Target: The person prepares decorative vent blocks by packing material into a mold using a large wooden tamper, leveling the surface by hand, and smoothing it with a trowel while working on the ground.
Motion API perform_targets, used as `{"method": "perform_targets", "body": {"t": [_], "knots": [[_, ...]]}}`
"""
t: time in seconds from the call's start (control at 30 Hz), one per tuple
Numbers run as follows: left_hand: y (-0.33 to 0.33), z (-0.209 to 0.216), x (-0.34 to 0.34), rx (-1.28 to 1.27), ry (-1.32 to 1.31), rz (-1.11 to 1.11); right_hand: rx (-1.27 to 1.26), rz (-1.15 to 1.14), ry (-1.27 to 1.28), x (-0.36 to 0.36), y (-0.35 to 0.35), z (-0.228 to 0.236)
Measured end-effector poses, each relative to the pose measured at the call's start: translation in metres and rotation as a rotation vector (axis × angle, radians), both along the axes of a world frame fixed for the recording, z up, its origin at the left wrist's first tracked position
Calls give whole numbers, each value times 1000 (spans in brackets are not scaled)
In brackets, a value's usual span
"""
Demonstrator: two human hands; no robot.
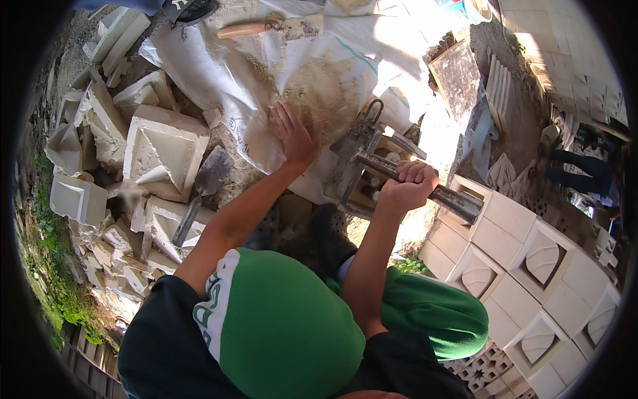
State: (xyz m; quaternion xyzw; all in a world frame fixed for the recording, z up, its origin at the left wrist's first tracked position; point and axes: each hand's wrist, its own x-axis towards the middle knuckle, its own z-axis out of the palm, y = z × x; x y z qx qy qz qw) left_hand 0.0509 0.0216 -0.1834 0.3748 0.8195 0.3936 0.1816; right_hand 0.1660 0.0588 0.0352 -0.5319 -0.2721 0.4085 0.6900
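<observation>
My left hand (297,138) lies with its fingers stretched out on a white sack sheet (226,80) strewn with pale sand or powder (325,83). It holds nothing that I can see. My right hand (411,186) is wrapped round a thick metal bar (458,201). This bar crosses a metal frame (352,186), which looks like a block mould with a looped rod at its far end. The frame stands in front of my knees, right of my left hand. What its inside holds is partly hidden by my right hand and the bar.
Broken white moulded blocks (166,149) pile up on the left, a trowel (214,171) beside them. Another trowel (299,28) with a wooden handle lies at the far edge. Finished decorative blocks (512,226) are stacked on the right. A person's legs (581,169) show farther right.
</observation>
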Motion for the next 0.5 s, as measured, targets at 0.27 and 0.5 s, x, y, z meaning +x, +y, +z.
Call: {"method": "perform_targets", "body": {"t": [0.27, 0.5], "knots": [[-37, 22, 14, -149, -127, -63, 31, 46, -27, 9, -12, -12], [-9, 3, 27, -97, -57, 102, 30, 30, -37, 6, -13, -17]]}}
